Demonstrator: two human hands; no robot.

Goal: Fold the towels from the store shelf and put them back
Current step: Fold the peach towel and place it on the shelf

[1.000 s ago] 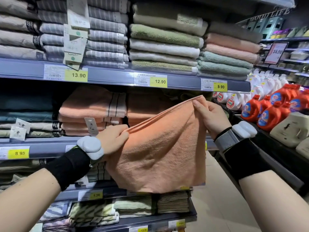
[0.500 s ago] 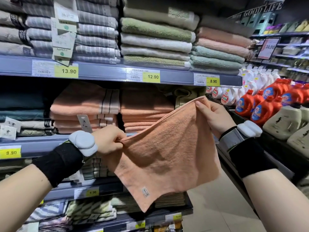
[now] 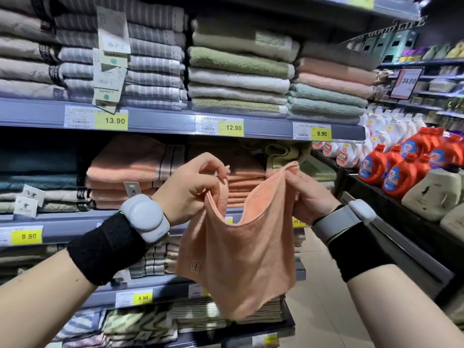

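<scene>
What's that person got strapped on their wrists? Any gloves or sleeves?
Both the left hand and right hand are bare, without gloves or sleeves. Each wrist carries a rounded pale grey pod: the left pod, the right pod on a grey strap. Behind them sit a left black sweatband and a right black sweatband.

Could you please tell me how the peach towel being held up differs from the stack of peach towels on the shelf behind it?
The plain peach terry towel hangs loose, held by its top edge; the stack of folded peach towels lies flat on the grey shelf. The held towel bears only a small sewn label; the stack's top towel has grey stripes near one end. Both are peach.
</scene>
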